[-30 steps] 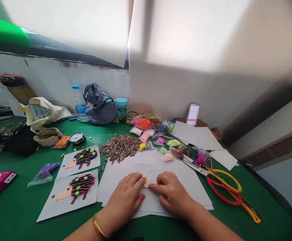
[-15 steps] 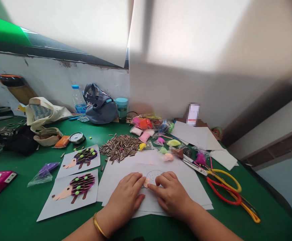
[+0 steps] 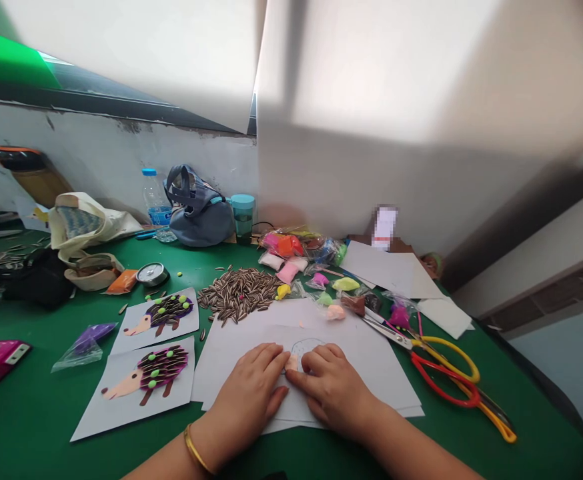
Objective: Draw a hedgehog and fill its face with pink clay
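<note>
A small piece of peach clay [image 3: 291, 362] lies on white paper [image 3: 241, 340] at the lower centre, over a drawn outline [image 3: 307, 345]. My left hand [image 3: 254, 383] rests flat on the paper left of the clay, fingers extended and holding nothing, a gold bangle on the wrist. From the right, my right hand [image 3: 334, 390] touches the clay's lower edge with its index fingertip; the other fingers are curled and partly hide the outline. Two finished hedgehog pictures [image 3: 146, 377] with purple bodies, striped seeds and green dots lie to the left.
Behind the paper are a pile of striped seeds [image 3: 236, 293] and colourful clay packets [image 3: 286, 247]. Scissors [image 3: 446, 387] with red and yellow handles lie right. A purple clay bag [image 3: 86, 343], a round tin [image 3: 152, 274] and a blue bag [image 3: 199, 213] are farther left.
My right index fingertip has moved slightly left and down along the clay's lower edge. My left hand stays nearly in place. The whole view has shifted a little.
</note>
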### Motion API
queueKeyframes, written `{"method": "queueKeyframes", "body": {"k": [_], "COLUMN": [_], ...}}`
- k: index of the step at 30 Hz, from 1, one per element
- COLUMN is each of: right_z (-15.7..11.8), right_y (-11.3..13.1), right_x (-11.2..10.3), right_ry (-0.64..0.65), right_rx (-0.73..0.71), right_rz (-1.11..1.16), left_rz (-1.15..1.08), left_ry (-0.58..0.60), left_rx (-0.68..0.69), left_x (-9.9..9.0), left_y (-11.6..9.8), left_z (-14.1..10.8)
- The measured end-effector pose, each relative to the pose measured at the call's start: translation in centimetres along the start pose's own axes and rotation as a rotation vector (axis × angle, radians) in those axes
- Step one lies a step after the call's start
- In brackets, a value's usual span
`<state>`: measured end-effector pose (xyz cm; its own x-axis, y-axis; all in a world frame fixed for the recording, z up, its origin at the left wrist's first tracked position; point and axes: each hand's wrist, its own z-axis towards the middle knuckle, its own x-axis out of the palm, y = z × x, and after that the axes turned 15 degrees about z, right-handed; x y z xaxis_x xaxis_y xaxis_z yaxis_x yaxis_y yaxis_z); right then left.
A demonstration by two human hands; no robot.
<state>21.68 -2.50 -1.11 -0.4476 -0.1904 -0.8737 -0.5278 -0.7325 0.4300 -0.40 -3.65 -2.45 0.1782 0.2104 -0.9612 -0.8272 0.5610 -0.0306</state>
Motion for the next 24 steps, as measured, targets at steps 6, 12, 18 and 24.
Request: {"method": "queueKeyframes", "body": {"k": [6,12,18,24], "right_z": [-0.21,0.16,0.24,0.31], "right_y": [-0.33,0.14,0.22,0.1], "right_x": [0.15,0.42,0.51,0.64], "right_ry": [-0.046,-0.013,-0.031,-0.04], "right_rx": [0.034,0.025,0.028,0.046], "right_rz": [0.05,0.045,0.079,0.079], "left_rz": [0.0,-0.004,0.025,0.032], "left_ry": [-0.013,-0.009,-0.011,-0.014], "left_rx": [-0.003,0.002,0.002,0.001], "left_x": [0.32,0.29,0.21,0.48], "left_y": [0.05,0.07,0.04,0.09], "left_z": [-0.1,-0.03,0.04,-0.09]}}
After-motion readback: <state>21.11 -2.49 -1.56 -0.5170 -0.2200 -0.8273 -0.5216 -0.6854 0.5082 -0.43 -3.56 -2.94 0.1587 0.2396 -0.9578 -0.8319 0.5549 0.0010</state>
